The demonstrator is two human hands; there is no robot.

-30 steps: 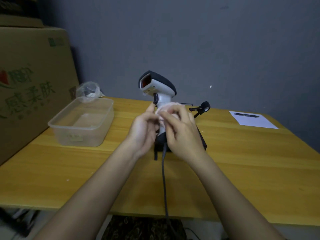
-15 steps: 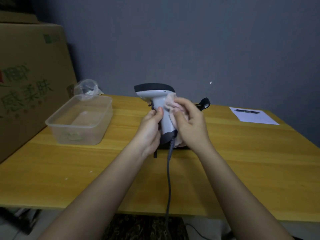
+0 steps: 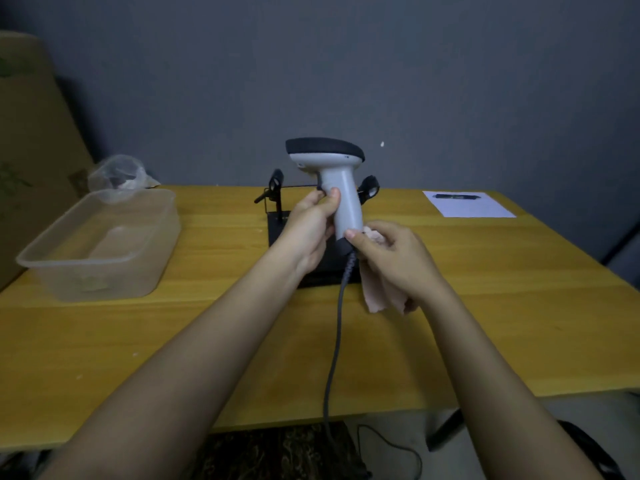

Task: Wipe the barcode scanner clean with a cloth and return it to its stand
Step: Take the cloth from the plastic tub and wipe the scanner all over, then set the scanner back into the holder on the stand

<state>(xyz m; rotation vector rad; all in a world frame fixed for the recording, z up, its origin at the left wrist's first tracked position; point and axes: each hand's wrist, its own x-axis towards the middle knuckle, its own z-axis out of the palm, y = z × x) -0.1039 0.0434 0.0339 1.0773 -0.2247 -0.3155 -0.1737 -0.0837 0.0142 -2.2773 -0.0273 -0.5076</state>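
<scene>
A grey barcode scanner (image 3: 341,188) with a dark top stands upright in the air above the table's middle, its grey cable (image 3: 334,348) hanging off the front edge. My left hand (image 3: 311,230) grips its handle from the left. My right hand (image 3: 391,261) holds a pale pink cloth (image 3: 379,292) against the handle's lower end. Directly behind the hands sits the black stand (image 3: 277,223), a flat base with two small arms (image 3: 369,187) sticking up, partly hidden.
A clear plastic tub (image 3: 100,244) stands at the left of the wooden table (image 3: 502,306), with a crumpled plastic bag (image 3: 117,174) behind it. At the back right a pen (image 3: 457,196) lies on a white sheet (image 3: 471,206). A cardboard box (image 3: 31,161) rises at far left.
The scanner has turned so its head faces away. My right hand with the cloth slid down from the upper handle to its lower end. The view shifted right.
</scene>
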